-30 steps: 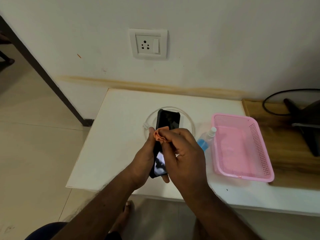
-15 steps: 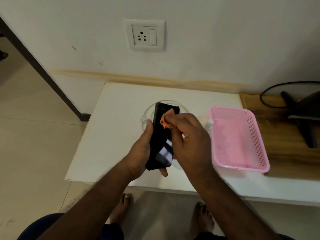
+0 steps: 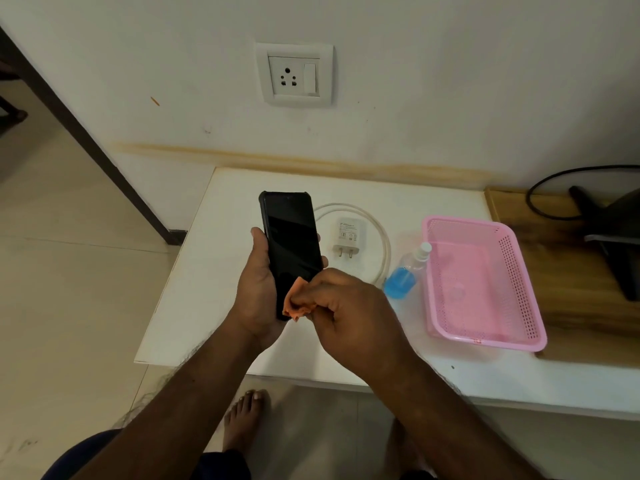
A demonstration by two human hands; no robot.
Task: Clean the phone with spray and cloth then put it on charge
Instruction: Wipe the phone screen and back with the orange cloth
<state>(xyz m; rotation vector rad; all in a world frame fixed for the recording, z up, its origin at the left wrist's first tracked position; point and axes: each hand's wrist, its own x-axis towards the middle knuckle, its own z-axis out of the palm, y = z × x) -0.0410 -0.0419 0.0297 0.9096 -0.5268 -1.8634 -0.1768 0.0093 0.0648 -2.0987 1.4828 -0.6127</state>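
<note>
My left hand (image 3: 258,292) grips a black phone (image 3: 291,237) upright above the white table (image 3: 221,237), its dark screen facing me. My right hand (image 3: 349,317) pinches a small orange cloth (image 3: 296,304) against the phone's lower end. A white charger plug (image 3: 348,235) lies on the table inside its coiled white cable (image 3: 379,233). A clear spray bottle (image 3: 405,275) with blue liquid lies next to the pink basket. The wall socket (image 3: 294,76) is above the table.
A pink perforated basket (image 3: 485,327) sits at the table's right end. Beyond it is a wooden surface (image 3: 581,306) with a black stand and black cable. A dark door frame (image 3: 86,143) runs down the left. My bare feet are below the table's front edge.
My right hand slid the orange cloth from the phone's top down to its lower end. The phone tilted up with its screen now uncovered, and the charger plug came into view.
</note>
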